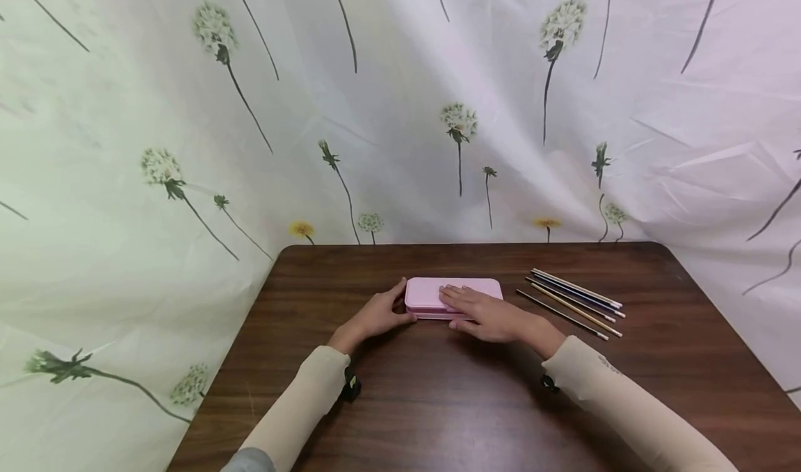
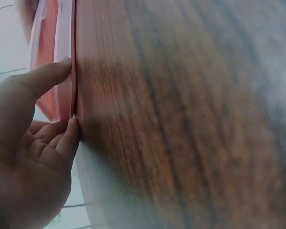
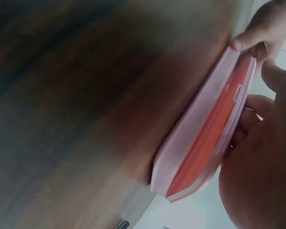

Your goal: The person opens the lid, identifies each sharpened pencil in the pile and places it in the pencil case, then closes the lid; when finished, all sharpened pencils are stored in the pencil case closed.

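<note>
A pink pencil case [image 1: 432,290] lies flat on the brown table, long side toward me. My left hand [image 1: 377,314] holds its left end, thumb at the front edge and fingers round the end. Across the lid rests my right hand [image 1: 491,315], fingers extended, its thumb near the front edge. In the right wrist view, a reddish-orange band shows between the lid and the base of the pencil case [image 3: 188,136]; the lid stands slightly raised along that side. The left wrist view shows the left thumb [image 2: 50,76] against the case's side wall.
To the right of the case, several thin pencils [image 1: 573,307] lie slanted on the table [image 1: 450,402], some with white ends. A pale cloth [image 1: 400,145] printed with dandelions hangs behind the table and along its left side.
</note>
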A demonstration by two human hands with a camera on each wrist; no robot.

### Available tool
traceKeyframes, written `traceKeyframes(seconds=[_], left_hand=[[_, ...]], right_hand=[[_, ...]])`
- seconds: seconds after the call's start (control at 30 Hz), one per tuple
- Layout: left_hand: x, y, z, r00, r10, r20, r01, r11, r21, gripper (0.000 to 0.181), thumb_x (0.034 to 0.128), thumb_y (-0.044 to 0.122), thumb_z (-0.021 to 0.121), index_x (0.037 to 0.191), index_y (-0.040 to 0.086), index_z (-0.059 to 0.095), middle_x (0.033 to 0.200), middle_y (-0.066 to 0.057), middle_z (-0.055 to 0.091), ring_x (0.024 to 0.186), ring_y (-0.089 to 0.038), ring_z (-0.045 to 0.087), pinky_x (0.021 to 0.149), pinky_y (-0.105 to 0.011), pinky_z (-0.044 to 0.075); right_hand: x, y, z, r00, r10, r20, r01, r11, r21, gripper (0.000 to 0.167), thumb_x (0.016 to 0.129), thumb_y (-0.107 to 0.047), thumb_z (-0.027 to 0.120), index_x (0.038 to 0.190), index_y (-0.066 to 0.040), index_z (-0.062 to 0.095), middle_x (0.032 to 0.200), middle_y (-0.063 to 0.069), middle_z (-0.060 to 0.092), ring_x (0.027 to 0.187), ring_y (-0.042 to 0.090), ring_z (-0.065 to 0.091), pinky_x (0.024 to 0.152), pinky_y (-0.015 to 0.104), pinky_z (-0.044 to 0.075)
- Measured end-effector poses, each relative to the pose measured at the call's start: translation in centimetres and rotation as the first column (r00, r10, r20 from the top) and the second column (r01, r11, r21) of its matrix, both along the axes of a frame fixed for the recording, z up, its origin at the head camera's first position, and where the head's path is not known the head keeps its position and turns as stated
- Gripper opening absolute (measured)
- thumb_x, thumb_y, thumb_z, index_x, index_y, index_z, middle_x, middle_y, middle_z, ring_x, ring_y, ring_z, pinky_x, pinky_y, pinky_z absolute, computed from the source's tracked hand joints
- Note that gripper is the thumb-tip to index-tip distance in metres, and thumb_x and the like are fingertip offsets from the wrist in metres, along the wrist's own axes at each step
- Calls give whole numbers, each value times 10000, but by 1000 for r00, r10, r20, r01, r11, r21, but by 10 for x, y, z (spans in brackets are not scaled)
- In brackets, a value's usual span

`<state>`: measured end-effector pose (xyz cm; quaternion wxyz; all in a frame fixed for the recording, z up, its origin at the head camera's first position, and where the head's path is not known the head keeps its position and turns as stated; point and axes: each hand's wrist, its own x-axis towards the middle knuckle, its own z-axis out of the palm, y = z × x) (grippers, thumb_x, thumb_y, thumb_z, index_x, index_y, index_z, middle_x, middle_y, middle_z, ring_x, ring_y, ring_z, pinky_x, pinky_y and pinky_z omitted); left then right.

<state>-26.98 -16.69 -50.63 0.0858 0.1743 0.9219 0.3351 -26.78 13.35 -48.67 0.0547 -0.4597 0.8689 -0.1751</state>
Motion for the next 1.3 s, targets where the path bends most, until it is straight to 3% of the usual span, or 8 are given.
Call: traceKeyframes(seconds=[0.27,0.77,0.9,0.97,1.03,1.13,1.2,1.3], left_hand=[[-1,3,-3,1000,-4,-4,4,1000,-12,944,969,335,805,1677,10,272,1692,-199,379,1534,-327,459,1249,-486,412],[-2,3,-4,1000,2,10,-2,1000,-25,943,974,341,800,1683,25,264,1702,-186,369,1539,-314,455,1252,-480,411],[-23,-7,-34,1000,-13,-20,12,999,-45,1021,947,508,791,1699,83,247,1700,-175,378,1529,-323,471,1237,-498,430],[-28,-11,-41,999,-28,-46,26,998,-52,1038,942,561,775,1698,79,252,1690,-197,389,1512,-341,492,1222,-499,446],[-25,-10,-35,998,-31,-46,29,998,-52,1023,948,542,774,1691,57,264,1680,-222,397,1500,-372,499,1215,-521,449],[-7,-4,-10,1000,-14,-22,13,999,-31,947,971,408,788,1675,17,290,1680,-229,395,1500,-371,499,1225,-512,439],[-2,0,-3,1000,2,-6,-2,1000,-31,936,965,356,803,1674,20,293,1685,-211,394,1508,-359,492,1233,-513,428],[-1,3,-1,1000,9,-2,-9,999,-43,930,972,353,798,1677,25,288,1689,-197,393,1513,-338,491,1239,-493,427]], right_hand=[[8,0,-4,1000,5,21,-7,996,85,725,1112,-411,549,1668,-13,308,1769,166,244,1649,350,226,1343,551,203],[7,3,-8,999,49,-20,-46,993,111,730,1117,-391,544,1681,-16,270,1779,164,209,1653,346,210,1339,559,208],[6,3,-7,998,59,-30,-55,992,115,681,1138,-362,498,1679,-15,273,1777,163,215,1650,348,219,1337,561,215],[5,3,-7,997,70,-45,-65,992,112,655,1147,-342,475,1675,-8,280,1771,172,227,1644,360,234,1331,570,228],[4,3,-8,995,84,-58,-77,991,107,637,1152,-321,462,1668,8,289,1764,190,240,1636,378,249,1323,582,240],[3,4,-9,994,92,-64,-84,990,109,620,1159,-307,439,1668,11,285,1762,197,237,1636,384,247,1322,585,240],[3,4,-9,994,94,-57,-87,990,112,618,1161,-302,432,1670,10,278,1766,194,226,1640,377,235,1327,581,231],[3,5,-10,994,96,-55,-88,988,124,621,1163,-302,425,1676,7,261,1772,187,210,1646,367,221,1332,572,224]])
